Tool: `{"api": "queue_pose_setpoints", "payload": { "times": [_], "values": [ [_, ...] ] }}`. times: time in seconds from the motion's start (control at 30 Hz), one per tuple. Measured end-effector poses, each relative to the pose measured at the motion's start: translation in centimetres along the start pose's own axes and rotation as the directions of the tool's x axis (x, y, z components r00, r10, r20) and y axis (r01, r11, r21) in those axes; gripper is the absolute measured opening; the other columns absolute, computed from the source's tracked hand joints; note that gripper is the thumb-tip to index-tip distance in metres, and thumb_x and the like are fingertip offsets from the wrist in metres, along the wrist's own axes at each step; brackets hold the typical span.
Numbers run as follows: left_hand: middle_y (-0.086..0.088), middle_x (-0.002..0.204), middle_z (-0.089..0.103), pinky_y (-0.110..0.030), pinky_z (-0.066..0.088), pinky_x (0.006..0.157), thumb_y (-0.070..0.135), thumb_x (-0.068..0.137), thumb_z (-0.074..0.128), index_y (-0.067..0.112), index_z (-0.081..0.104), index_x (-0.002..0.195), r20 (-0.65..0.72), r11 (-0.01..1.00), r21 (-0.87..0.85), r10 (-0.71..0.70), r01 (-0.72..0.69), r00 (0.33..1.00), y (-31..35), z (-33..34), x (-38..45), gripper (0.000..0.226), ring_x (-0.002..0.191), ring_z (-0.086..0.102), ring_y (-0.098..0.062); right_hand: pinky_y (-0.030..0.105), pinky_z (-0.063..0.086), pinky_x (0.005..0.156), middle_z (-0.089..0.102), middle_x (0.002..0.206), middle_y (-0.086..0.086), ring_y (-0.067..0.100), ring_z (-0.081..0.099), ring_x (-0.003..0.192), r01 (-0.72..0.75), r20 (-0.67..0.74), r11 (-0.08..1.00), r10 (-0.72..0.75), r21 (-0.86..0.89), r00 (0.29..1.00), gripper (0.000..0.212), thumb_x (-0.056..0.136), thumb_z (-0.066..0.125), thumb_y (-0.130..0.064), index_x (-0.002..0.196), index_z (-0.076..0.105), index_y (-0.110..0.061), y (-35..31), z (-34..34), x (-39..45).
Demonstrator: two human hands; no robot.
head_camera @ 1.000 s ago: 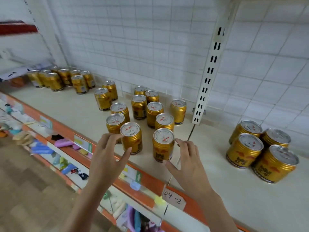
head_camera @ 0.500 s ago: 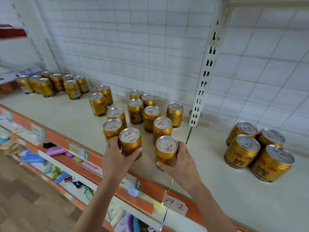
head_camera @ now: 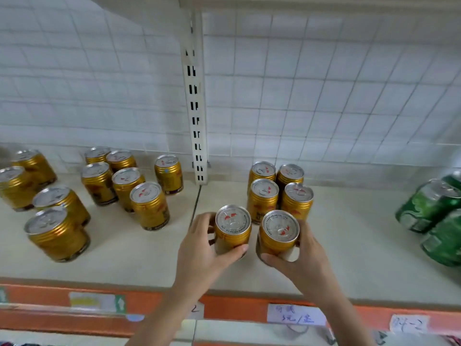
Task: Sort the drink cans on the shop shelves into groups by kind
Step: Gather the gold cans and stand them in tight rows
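My left hand (head_camera: 199, 248) grips a gold can (head_camera: 232, 227) and my right hand (head_camera: 303, 260) grips a second gold can (head_camera: 278, 233). Both cans are upright, side by side, just right of the shelf seam. Directly behind them stands a tight block of several gold cans (head_camera: 275, 193). More gold cans (head_camera: 129, 186) stand loosely spread on the left shelf section. Green cans (head_camera: 434, 211) sit at the far right edge.
A white slotted upright (head_camera: 195, 116) rises from the shelf back at the seam. The cream shelf (head_camera: 349, 245) has an orange front rail (head_camera: 224, 308) with paper labels (head_camera: 295, 317). A white wire-grid back panel (head_camera: 324, 83) closes the rear.
Both hands closed round the two front gold cans of the left cluster and carried them right, across the seam, to just in front of the block of gold cans. The view swung right.
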State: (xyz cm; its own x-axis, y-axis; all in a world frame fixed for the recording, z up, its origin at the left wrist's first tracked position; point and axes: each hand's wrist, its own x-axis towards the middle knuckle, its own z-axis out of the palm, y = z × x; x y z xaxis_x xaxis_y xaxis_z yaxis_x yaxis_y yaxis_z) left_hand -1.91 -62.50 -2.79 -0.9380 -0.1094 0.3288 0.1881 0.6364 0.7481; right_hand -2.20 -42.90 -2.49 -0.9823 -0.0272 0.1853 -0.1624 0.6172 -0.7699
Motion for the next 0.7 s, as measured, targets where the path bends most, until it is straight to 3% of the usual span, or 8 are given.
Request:
{"api": "queue_pose_setpoints", "payload": {
  "times": [0.2,0.4,0.6,0.7],
  "values": [
    [0.009,0.111,0.057,-0.003,0.039,0.069,0.054,0.056,0.081,0.021,0.049,0.115,0.075,1.0,0.023,0.012,-0.014,0.997,0.8,3.7,0.8,0.074,0.091,0.054,-0.002,0.024,0.043,0.078,0.059,0.107,-0.006,0.013,0.057,0.097,-0.068,-0.038,0.998,0.068,0.0,0.997,0.064,0.06,0.085,-0.03,0.107,0.042,-0.026,2.9,-2.0,0.4],
    [0.005,0.114,0.057,-0.004,0.037,0.069,0.052,0.06,0.08,0.019,0.049,0.114,0.04,0.999,0.036,-0.024,0.022,0.999,1.0,5.0,1.1,0.071,0.092,0.053,-0.004,0.025,0.043,0.084,0.057,0.118,-0.001,0.017,0.056,0.108,-0.059,0.009,0.998,0.058,0.008,0.998,0.073,0.062,0.085,-0.028,0.12,0.042,-0.017,3.1,-1.4,2.2],
    [0.0,0.121,0.054,-0.022,0.046,0.079,0.049,0.062,0.08,0.016,0.046,0.12,-0.04,0.988,0.082,-0.126,0.129,0.991,1.1,5.0,1.1,0.075,0.097,0.05,-0.007,0.029,0.041,0.094,0.05,0.129,0.005,0.023,0.05,0.118,-0.022,0.056,1.0,0.022,-0.005,0.998,0.084,0.064,0.084,-0.03,0.129,0.034,-0.014,2.7,-0.7,3.1],
    [0.001,0.122,0.053,-0.032,0.051,0.085,0.053,0.063,0.078,0.017,0.044,0.123,0.001,0.979,0.139,-0.148,0.146,0.989,1.4,4.5,1.1,0.078,0.104,0.055,-0.013,0.027,0.038,0.091,0.046,0.123,0.006,0.023,0.046,0.114,0.024,0.011,0.987,-0.022,-0.161,1.0,0.081,0.068,0.079,-0.04,0.13,0.035,-0.011,1.9,-1.4,2.4]
  ]
}}
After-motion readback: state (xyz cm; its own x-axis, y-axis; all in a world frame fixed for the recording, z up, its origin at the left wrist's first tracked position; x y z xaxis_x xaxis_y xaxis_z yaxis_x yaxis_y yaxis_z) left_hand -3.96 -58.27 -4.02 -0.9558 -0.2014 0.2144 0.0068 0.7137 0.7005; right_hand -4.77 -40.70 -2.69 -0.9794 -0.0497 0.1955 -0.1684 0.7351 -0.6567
